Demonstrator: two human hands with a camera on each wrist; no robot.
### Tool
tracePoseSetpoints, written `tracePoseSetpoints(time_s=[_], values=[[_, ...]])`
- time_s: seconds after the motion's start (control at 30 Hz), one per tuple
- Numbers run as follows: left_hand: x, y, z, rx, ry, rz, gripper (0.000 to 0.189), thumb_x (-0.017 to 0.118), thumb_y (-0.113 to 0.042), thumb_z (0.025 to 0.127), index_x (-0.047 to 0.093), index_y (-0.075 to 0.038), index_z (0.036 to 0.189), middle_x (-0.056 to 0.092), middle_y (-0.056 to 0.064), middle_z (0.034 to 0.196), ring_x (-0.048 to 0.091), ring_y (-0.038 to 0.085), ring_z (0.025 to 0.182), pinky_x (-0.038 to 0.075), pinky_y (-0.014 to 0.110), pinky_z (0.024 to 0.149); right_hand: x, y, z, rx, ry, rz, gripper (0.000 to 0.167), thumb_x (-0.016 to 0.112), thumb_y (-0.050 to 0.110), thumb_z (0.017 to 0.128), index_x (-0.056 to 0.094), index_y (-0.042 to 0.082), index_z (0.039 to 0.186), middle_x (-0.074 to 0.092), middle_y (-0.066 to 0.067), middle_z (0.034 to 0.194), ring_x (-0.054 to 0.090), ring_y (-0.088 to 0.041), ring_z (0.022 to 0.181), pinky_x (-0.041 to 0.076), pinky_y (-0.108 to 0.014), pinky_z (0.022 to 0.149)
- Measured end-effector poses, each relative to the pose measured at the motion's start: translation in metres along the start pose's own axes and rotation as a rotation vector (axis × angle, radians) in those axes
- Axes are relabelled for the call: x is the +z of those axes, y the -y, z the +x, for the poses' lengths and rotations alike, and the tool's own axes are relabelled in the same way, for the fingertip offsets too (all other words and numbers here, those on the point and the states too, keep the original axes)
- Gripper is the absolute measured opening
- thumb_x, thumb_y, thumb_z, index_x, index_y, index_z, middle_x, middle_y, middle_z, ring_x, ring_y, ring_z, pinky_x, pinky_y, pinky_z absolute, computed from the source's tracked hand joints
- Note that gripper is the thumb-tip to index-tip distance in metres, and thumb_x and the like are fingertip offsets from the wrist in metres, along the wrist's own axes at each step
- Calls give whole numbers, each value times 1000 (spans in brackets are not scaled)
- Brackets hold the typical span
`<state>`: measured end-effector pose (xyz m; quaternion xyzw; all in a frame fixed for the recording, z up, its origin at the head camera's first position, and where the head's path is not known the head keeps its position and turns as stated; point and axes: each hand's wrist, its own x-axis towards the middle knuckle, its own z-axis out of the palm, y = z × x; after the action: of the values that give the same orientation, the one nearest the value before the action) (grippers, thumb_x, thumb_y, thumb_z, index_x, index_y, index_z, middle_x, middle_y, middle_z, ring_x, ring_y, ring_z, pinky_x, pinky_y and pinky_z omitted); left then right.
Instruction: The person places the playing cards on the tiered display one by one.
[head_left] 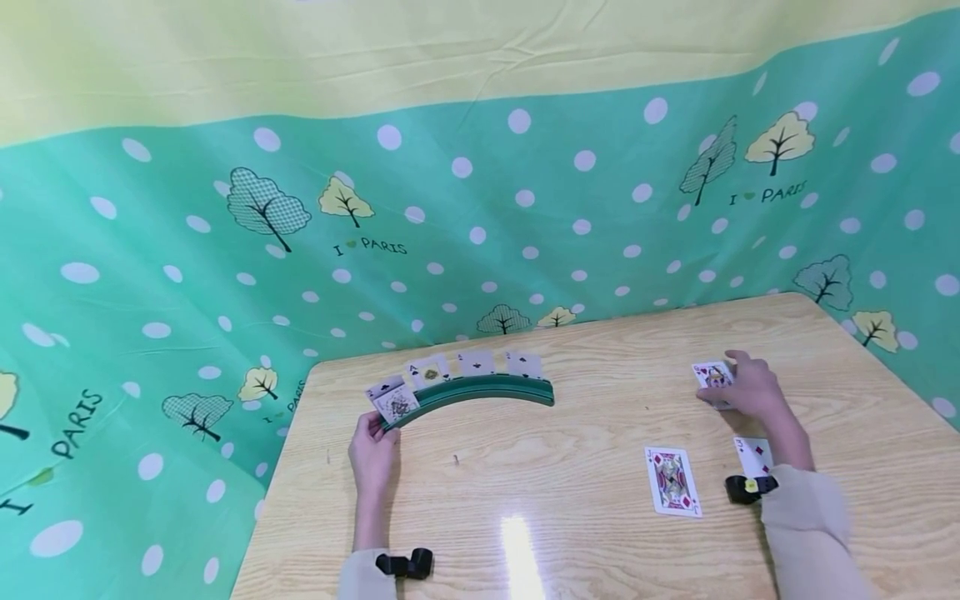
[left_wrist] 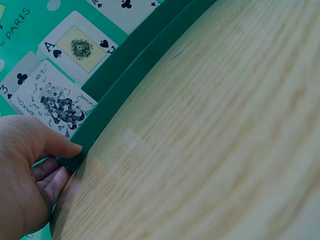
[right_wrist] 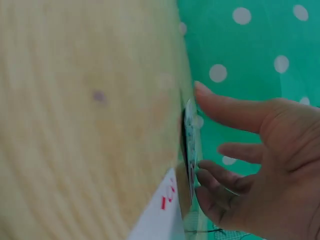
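Observation:
My left hand (head_left: pixel 373 454) grips the left end of a curved green card holder (head_left: pixel 480 388), thumb on its front face. In that end stands a joker (left_wrist: pixel 57 102), overlapping a three of clubs (left_wrist: pixel 21 75). An ace of spades (left_wrist: pixel 80 48) stands beside them, with further club cards (head_left: pixel 476 363) along the holder. At the right of the table, my right hand (head_left: pixel 753 390) is spread over a queen of hearts (head_left: pixel 712 374), partly covering it. In the right wrist view the card (right_wrist: pixel 189 145) appears edge-on near the fingertips; contact is unclear.
A jack of diamonds (head_left: pixel 673 482) lies face up left of the right forearm. Another red diamond card (head_left: pixel 752 457) lies partly under the right wrist. A green polka-dot cloth (head_left: pixel 450 250) hangs behind the wooden table (head_left: pixel 585 467) and along its sides.

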<state>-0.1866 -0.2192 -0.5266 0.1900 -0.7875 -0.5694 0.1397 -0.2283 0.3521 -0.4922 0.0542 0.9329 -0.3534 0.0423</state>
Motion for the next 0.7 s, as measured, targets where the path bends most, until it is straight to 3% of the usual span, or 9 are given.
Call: tracePoseSetpoints(time_s=[0.1,0.3,0.47,0.7], values=[[0,0,1,-3,3,-1,42,58,6,94,52,10,136,58,32,134,58,41,127,53,14,91,2,2,1,-1,29,-65,92,82,19,87,26,-25,146,38,-50,125,46,-60,106,49,-67,86],[0,0,1,-5,2,9,42,58,6,95,52,10,136,58,32,134,58,41,127,55,18,93,1,4,0,53,71,-59,76,79,17,89,37,-26,135,52,-42,117,57,-50,100,54,-53,79],[0,0,0,1,-3,6,42,59,7,94,53,10,135,59,33,133,59,41,127,54,16,91,3,4,0,54,52,-69,62,80,17,87,49,-22,124,51,-40,110,52,-51,98,52,-52,76],[0,-1,-2,12,-10,5,42,59,7,93,53,11,134,59,33,132,59,41,125,54,15,89,2,4,-2,101,78,-41,86,78,20,90,27,-27,141,44,-48,121,50,-58,107,51,-65,88]])
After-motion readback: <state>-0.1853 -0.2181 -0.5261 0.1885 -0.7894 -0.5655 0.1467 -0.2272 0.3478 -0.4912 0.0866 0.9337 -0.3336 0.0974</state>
